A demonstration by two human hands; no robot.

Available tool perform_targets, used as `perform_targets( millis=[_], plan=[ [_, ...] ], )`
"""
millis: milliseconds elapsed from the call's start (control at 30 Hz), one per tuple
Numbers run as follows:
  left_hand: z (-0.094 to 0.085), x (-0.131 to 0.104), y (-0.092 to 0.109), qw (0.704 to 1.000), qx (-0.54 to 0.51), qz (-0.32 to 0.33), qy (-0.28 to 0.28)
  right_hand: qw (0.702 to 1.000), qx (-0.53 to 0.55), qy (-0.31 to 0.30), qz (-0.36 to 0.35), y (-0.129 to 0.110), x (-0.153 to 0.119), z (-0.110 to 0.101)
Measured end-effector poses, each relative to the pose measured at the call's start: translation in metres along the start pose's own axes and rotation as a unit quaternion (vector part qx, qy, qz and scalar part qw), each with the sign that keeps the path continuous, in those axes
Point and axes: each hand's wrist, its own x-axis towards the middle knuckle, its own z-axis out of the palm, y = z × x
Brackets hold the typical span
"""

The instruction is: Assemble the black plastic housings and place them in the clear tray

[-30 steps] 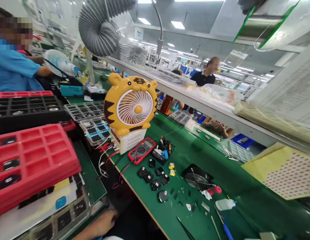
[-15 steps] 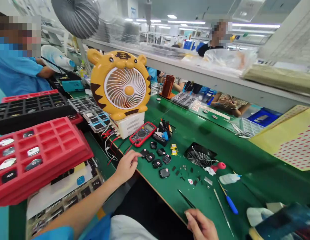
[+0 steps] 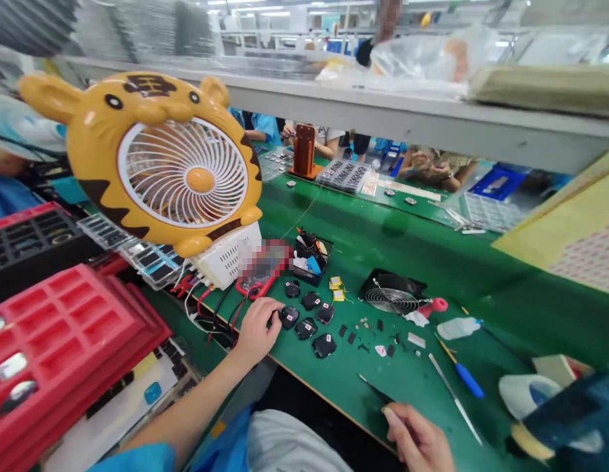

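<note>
My left hand (image 3: pixel 257 333) is closed in a pinch at the near edge of the green bench. A dark edge shows between its thumb and fingers, most likely one of the small black squarish cases, mostly hidden. Beside the fingertips lies another black case (image 3: pixel 289 317), and several more, such as one near the bench edge (image 3: pixel 324 345), are grouped to the right with small white-and-red labels on top. Lower right, my right hand (image 3: pixel 418 438) grips dark tweezers (image 3: pixel 375 389), their tips pointing up and left above the bench.
A tiger-shaped fan (image 3: pixel 200 178) stands on a white box (image 3: pixel 230 255) behind a red multimeter (image 3: pixel 265 265). Stacked red trays (image 3: pixel 88 321) flank my left arm. Farther right are yellow cells (image 3: pixel 337 295), a black fan (image 3: pixel 390 292), a bottle (image 3: pixel 456 328) and a blue-handled tool (image 3: pixel 469 380).
My left hand has closed at the leftmost black case, which no longer shows in its place on the bench. The right hand still holds the tweezers. The view has turned and moved closer.
</note>
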Motion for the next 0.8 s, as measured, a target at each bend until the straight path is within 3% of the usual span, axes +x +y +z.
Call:
perform_targets(
  millis=[133, 267, 367, 567, 700, 800],
  plan=[
    [-0.006, 0.038, -0.009, 0.991, 0.044, 0.031, -0.122, 0.999, -0.001, -0.031, -0.015, -0.012, 0.006, -0.005],
    [0.004, 0.08, -0.017, 0.969, 0.101, 0.057, -0.217, 0.999, 0.018, -0.034, -0.035, -0.022, 0.009, -0.011],
    [0.011, 0.099, -0.018, 0.95, 0.13, 0.087, -0.271, 0.998, 0.012, -0.012, -0.063, -0.026, 0.008, -0.011],
    [0.005, 0.114, -0.009, 0.906, 0.155, 0.172, -0.355, 0.995, 0.033, 0.014, -0.091, -0.022, 0.007, -0.007],
    [0.004, 0.117, 0.003, 0.888, 0.15, 0.216, -0.376, 0.994, 0.041, 0.021, -0.103, -0.019, 0.007, -0.006],
    [0.013, 0.115, 0.013, 0.879, 0.125, 0.242, -0.391, 0.993, 0.041, 0.027, -0.102, -0.02, 0.007, -0.006]
  ],
)
